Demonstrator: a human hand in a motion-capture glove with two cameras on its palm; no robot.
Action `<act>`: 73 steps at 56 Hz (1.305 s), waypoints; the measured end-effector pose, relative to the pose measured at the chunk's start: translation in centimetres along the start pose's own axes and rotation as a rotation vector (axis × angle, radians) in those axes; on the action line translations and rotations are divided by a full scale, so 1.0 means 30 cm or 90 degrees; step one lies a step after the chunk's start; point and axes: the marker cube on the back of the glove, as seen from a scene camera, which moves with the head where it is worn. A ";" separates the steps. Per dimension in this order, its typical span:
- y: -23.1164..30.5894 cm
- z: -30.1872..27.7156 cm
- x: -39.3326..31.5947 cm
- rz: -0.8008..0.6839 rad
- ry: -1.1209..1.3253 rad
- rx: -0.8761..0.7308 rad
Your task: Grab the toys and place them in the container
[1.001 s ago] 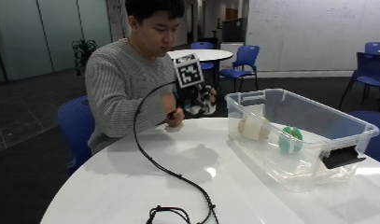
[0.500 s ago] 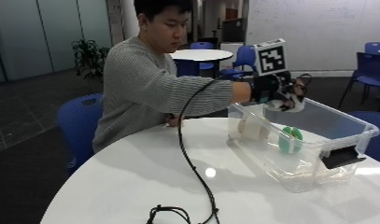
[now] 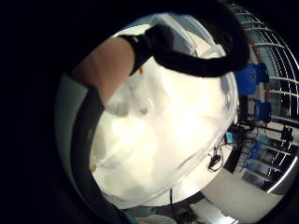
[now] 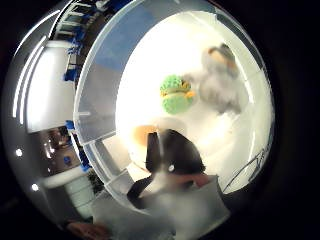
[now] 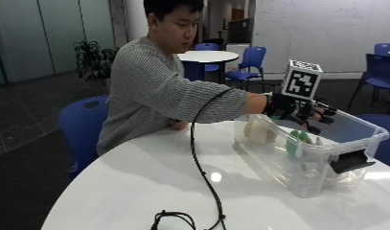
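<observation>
White tabletop [image 5: 150, 187] stretches in front of me, and I sit on its left side in a blue chair [image 5: 80, 129], my grey sleeve reaching across to the right. My bare hand [image 5: 177, 125] rests at the table's edge by my body. Further right, my gloved right hand [image 5: 303, 112] hovers over the clear plastic container [image 5: 348, 143], fingers stretched out and relaxed, gripping nothing that I can make out. Through the container's near wall I see a pale rounded toy [image 5: 259, 132] at its left end and a green toy [image 5: 296, 140] beside it.

From the outside I cannot tell what lies on the container's floor. The thumb side palm view shows it from above: the green toy [image 4: 176, 94], with an orange band through its middle, sits on the bottom, and a grey fluffy toy [image 4: 222, 80] lies just beside it, apart from it. One gloved fingertip [image 4: 172, 152] hangs over the near rim there. The little finger side palm view shows only a curled black finger [image 3: 187, 51] above the container's clear wall [image 3: 187, 140], too washed out to show any toys.
</observation>
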 end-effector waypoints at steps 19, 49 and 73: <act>0.321 -0.119 0.065 -0.046 -0.097 0.080; 1.175 0.050 0.285 -0.105 -0.048 0.176; 1.695 0.551 0.020 -0.140 -0.126 0.172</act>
